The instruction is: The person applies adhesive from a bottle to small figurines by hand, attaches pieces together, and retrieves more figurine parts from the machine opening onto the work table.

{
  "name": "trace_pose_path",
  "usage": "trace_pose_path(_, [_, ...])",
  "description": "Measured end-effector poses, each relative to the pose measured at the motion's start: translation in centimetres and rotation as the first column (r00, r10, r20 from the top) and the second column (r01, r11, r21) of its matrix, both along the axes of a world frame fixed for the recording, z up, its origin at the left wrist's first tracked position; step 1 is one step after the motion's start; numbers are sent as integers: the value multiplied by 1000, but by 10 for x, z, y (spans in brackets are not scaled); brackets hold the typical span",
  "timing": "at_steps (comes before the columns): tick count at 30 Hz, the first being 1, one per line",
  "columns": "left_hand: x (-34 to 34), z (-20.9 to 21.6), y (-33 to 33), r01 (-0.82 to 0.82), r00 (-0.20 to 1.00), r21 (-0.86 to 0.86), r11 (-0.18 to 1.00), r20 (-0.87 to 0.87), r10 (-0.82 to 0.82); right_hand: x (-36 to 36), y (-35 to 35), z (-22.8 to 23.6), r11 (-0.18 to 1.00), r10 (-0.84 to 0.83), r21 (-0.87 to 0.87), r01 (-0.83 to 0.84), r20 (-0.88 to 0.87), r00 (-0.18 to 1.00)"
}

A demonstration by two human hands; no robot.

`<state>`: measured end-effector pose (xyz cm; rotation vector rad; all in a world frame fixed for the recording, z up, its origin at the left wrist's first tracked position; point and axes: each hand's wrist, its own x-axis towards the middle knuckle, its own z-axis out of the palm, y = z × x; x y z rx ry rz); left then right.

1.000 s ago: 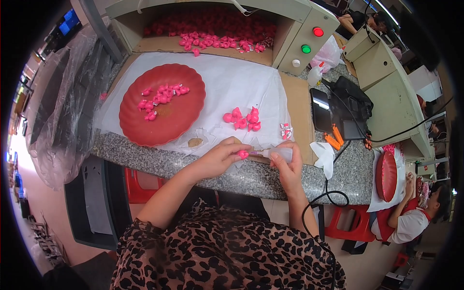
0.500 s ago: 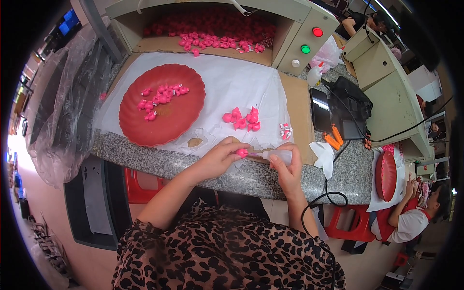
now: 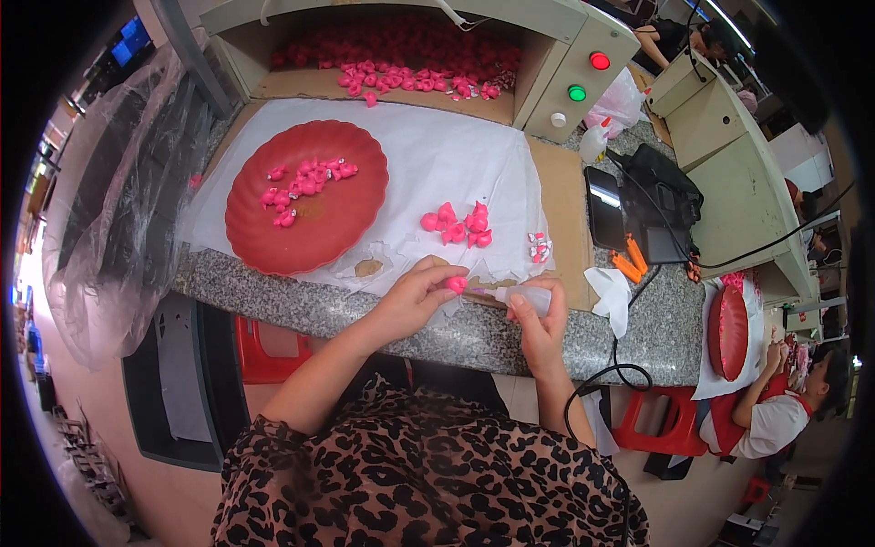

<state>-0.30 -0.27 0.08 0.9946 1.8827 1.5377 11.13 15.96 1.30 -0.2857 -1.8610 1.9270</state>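
Between the thumb and fingertips of my left hand (image 3: pixel 412 296) is a small round pink plastic piece (image 3: pixel 456 285), held just above the front edge of the counter. My right hand (image 3: pixel 544 339) grips a translucent squeeze bottle (image 3: pixel 536 298). Its thin nozzle points left at the pink piece, the tip very close to it; whether they touch I cannot tell. Beyond my hands, several pink pieces (image 3: pixel 453 234) form a small group on white paper. To their right lies a little cluster of silver-and-pink parts (image 3: pixel 539 247).
A scalloped red plate (image 3: pixel 251 242) at left carries more pink pieces. Behind, a cream booth (image 3: pixel 565 87) with coloured buttons holds a large pink heap (image 3: pixel 401 55). At right are a dark phone (image 3: pixel 602 208), orange clips (image 3: pixel 629 264), a black bag (image 3: pixel 670 187) and a seated person (image 3: pixel 775 415).
The bottle's nozzle has drawn back a little to the right from the pink piece, which has turned slightly in my left fingers. Both hands otherwise keep their places.
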Motion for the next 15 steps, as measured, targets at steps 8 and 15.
trace_pose_path(8, [7, -3, 3, -125, 992, 33, 992, 38, 124, 1, -5, -9, 999, -52, -14, 52, -44, 998])
trace_pose_path(15, [11, -13, 4, -213, 946, 225, 951, 291, 143, 5, 9, 3, 711, -3, -703, 22, 28, 1000])
